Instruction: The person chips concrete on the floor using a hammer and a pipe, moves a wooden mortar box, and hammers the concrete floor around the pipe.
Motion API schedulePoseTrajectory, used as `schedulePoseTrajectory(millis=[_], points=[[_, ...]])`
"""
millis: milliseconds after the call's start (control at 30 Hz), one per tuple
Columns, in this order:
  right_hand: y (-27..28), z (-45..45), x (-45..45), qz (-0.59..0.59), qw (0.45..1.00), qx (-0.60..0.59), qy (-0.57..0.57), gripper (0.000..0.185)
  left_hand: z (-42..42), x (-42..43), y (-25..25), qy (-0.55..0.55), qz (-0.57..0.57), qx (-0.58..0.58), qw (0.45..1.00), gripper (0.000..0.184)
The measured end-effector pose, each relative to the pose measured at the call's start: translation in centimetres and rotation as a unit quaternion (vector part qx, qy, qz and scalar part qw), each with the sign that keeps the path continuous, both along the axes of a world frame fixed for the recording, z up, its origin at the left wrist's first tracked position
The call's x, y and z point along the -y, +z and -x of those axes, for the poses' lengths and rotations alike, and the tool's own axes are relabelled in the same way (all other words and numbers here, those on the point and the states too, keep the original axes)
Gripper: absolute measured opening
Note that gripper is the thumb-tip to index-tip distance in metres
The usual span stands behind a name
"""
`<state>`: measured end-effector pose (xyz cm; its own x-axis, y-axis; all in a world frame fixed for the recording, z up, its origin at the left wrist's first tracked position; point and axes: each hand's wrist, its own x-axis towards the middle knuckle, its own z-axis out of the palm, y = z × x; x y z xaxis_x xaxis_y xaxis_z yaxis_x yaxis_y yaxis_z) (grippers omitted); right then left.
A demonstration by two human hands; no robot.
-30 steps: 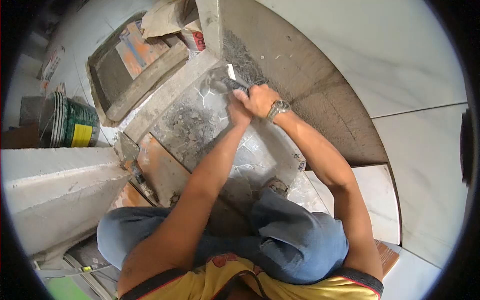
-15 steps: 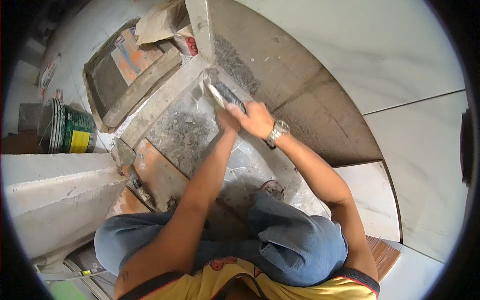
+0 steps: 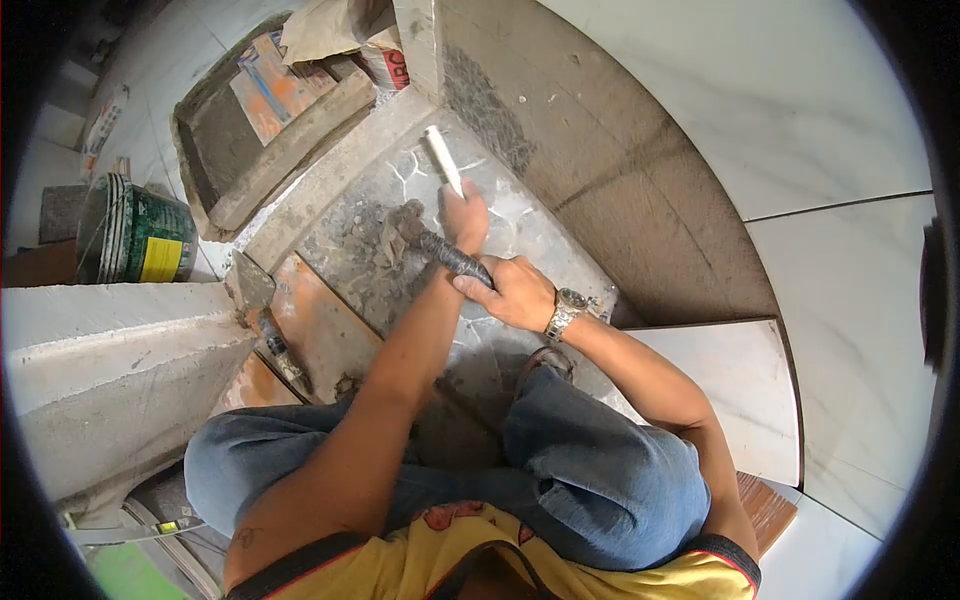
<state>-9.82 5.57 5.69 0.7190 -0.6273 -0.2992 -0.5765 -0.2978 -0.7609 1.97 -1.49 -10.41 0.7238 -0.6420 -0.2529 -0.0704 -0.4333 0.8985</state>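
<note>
My right hand [image 3: 520, 293] is closed around the black-wrapped handle of a hammer [image 3: 455, 257]. The hammer's dusty grey head is over the rubble, left of my left wrist. My left hand [image 3: 465, 215], slightly blurred, grips a white rod-shaped tool [image 3: 443, 158] that points away from me; its lower end is hidden in the fist. Below both hands lies a grey floor with white crack-like lines [image 3: 510, 205]. Broken grey rubble [image 3: 350, 245] is heaped on its left part. A dusty trowel [image 3: 268, 330] rests farther left, beside an orange-stained tile [image 3: 320, 305].
A mortar trough [image 3: 230, 222] stands beyond a low concrete curb [image 3: 335, 185], with paper bags [image 3: 325, 30] behind it. The green bucket [image 3: 155, 240] is at left. A rough brown surface [image 3: 600, 150] and large white tiles [image 3: 830, 270] border the right side.
The hammer has come back toward me, from the far corner to beside my left wrist. My left hand has shifted slightly away, and the white tool now shows clearly. The view has tilted slightly.
</note>
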Motion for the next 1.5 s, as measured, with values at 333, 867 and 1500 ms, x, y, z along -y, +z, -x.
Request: schedulePoseTrajectory(millis=[333,867,1500], points=[[1.0,1.1,0.2,0.032,0.999,0.002,-0.033,0.055,3.3,-2.9,0.2,-0.106,0.055,0.018,0.993,0.045],[4.1,0.4,0.6,0.234,0.971,0.044,-0.011,0.060,4.4,-8.1,5.6,-0.238,0.306,-0.565,0.729,0.068],[6.0,-0.3,1.9,0.234,0.971,-0.038,-0.001,0.055,4.8,-4.0,-0.9,-0.148,0.093,-0.092,0.980,0.050]])
